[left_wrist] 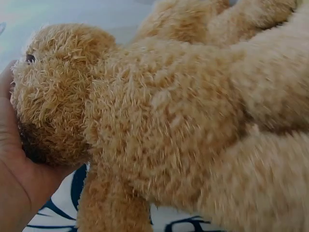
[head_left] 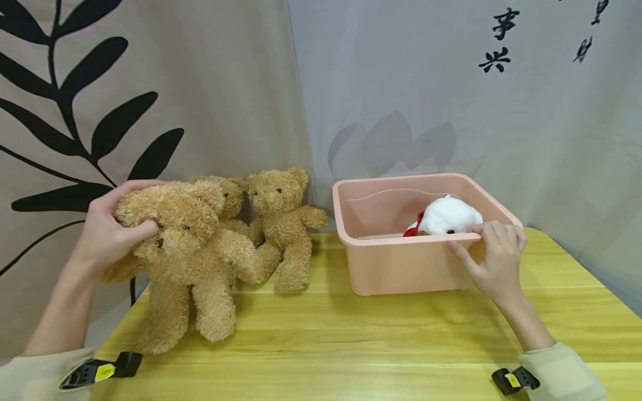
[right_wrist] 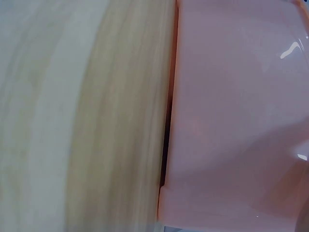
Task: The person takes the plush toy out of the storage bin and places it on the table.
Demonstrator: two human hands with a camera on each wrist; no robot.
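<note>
Item: front bear, tan, curly-pile plush. Located at the near left of the worktop, its head tilted; whether its feet bear weight I cannot tell from where I stand.

Left grip: clamped on the bear's head, thumb across the face.

Right grip: pinching the front rim of a pink tub, near its right corner.

Tub contents: one white plush toy with a red patch, partly hidden by the rim.

Companion pieces: a half-hidden bear behind the first; a seated bear just beside it.

Step in hand, by my judgement: handling the front bear while steadying the tub. Next move calls for a firm head hold, with loose legs clear of the neighbours.

Surface: yellowish wood grain, rounded far-right corner.

Room: pale hanging cloth behind, printed with black leaves, grey petals, and brushed characters at upper right.
</note>
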